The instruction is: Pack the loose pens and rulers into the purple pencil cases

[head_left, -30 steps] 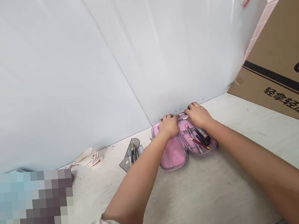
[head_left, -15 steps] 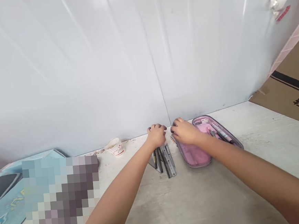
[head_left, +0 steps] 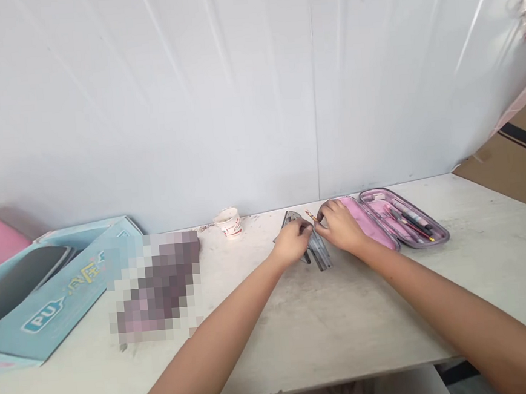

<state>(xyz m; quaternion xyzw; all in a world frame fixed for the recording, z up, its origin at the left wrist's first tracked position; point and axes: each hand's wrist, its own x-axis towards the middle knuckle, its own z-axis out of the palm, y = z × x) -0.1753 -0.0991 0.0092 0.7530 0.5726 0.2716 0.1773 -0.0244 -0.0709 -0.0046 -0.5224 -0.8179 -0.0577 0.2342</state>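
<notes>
Both hands shift left vs prev frame, off open pink pencil case; we see L hand curled on metal rulers, R hand fingers narrow by pencil, grips unclear.

A pale panelled wall (faintly glossy) rises behind the scuffed white table.

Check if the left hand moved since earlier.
Yes, the left hand moved leftward, off the pink pencil case onto the metal set square, nearer the white cup.
</notes>
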